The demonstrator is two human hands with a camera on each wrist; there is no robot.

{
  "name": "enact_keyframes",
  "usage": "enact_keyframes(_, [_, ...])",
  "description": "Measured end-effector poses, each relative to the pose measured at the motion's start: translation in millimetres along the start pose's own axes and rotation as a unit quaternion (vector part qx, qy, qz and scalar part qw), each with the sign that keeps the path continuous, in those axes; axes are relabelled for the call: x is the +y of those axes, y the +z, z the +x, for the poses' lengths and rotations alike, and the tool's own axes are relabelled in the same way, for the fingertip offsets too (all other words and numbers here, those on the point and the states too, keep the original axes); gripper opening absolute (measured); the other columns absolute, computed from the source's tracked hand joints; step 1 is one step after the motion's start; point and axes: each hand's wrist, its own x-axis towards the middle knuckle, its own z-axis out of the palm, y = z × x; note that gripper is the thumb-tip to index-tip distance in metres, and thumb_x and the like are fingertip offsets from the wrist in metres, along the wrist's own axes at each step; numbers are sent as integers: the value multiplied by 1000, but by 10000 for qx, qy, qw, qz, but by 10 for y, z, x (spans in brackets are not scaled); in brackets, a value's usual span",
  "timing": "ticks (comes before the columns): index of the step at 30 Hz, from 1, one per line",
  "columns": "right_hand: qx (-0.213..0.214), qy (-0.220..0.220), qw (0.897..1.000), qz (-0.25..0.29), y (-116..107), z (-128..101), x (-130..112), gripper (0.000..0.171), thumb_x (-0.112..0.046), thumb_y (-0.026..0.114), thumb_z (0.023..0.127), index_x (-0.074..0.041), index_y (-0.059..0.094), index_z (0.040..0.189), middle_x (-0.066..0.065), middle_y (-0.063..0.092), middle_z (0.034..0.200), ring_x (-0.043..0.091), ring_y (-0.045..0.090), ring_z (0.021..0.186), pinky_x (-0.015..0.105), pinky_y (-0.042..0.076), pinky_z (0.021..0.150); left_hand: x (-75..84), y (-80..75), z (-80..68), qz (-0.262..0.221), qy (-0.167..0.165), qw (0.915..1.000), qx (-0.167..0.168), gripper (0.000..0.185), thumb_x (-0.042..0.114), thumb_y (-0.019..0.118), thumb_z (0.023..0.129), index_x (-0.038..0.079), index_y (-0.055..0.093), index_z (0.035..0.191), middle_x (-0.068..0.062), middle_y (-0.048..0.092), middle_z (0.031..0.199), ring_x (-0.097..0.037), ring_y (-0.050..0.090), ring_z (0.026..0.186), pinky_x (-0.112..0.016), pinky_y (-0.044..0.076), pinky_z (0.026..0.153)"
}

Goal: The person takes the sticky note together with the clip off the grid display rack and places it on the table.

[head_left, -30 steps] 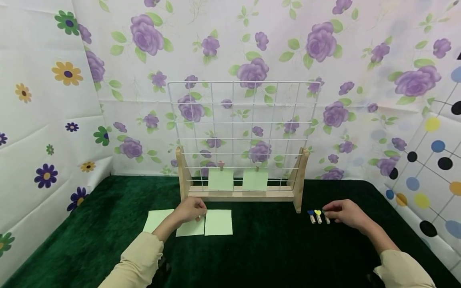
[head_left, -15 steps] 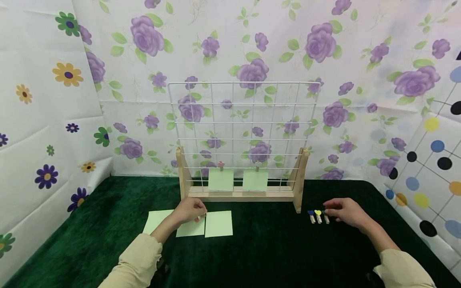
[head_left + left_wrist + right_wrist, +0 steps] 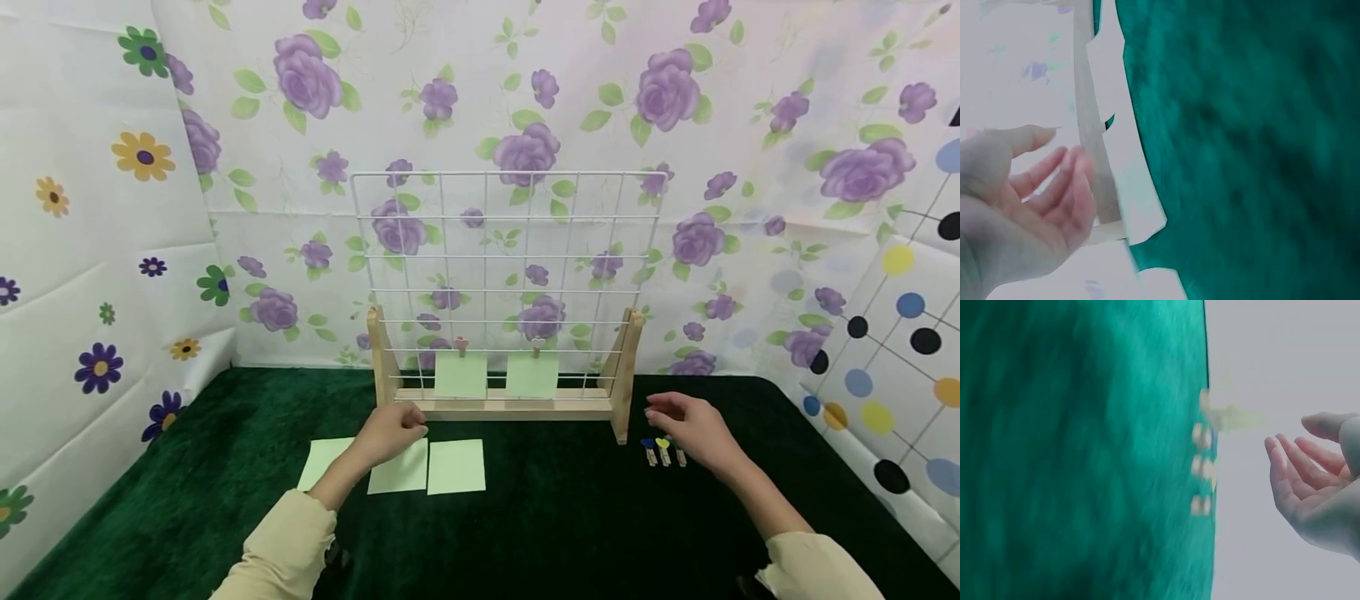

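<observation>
My left hand [image 3: 392,432] hovers over the middle of three pale green paper squares [image 3: 401,475]. In the left wrist view the thumb stands apart from loosely bent fingers [image 3: 1075,187], with nothing between them. My right hand [image 3: 693,429] is above a short row of small wooden clothespins [image 3: 664,455], one with a blue heart, one with a yellow heart, the third partly hidden by the hand. Thumb and fingers [image 3: 1300,469] are spread with nothing held. On a white wire grid [image 3: 486,255], pink-heart and white-heart clothespins [image 3: 461,346] hold two more paper squares [image 3: 461,379].
The grid stands upright in a wooden base [image 3: 502,410] at the back of the table, which a dark green cloth [image 3: 555,517] covers. Flowered sheeting [image 3: 300,192] hangs behind and on the left, dotted sheeting [image 3: 885,400] on the right.
My right hand has left the third clothespin, rising and moving left over the row. The left hand has lifted and shifted slightly back, uncovering more of the middle paper square.
</observation>
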Motion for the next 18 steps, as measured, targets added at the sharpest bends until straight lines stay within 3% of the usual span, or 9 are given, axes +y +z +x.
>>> enact_keyframes(3, [-46,-122,9997,188,90,28,-173,40,-22,56,99,5,54,128,21,63,116,32,63,100,39,54,74,75,15,-21,540,357,9977,215,11,4,66,89,-3,66,98,-7,66,85,-21,61,75,-40,50,68])
enact_keyframes(6, [-50,-286,9989,359,183,64,-332,38,-20,57,99,5,55,127,21,63,116,32,63,100,40,55,74,154,19,-32,556,398,9972,314,14,6,65,89,-2,65,100,-8,66,89,-23,62,79,-42,51,70])
enact_keyframes(13, [13,-559,9974,454,410,228,-662,33,-19,60,97,1,61,123,14,67,110,29,63,97,40,53,76,245,-16,51,-190,129,9965,803,30,9,61,92,-7,59,117,-19,63,109,-34,63,97,-46,52,79])
enact_keyframes(18, [-75,-861,9951,475,584,393,-952,30,-16,62,95,2,62,120,12,67,108,25,63,96,35,53,72,244,-30,160,-989,-157,9897,1019,37,9,58,93,-8,54,126,-21,60,120,-35,58,110,-47,49,87])
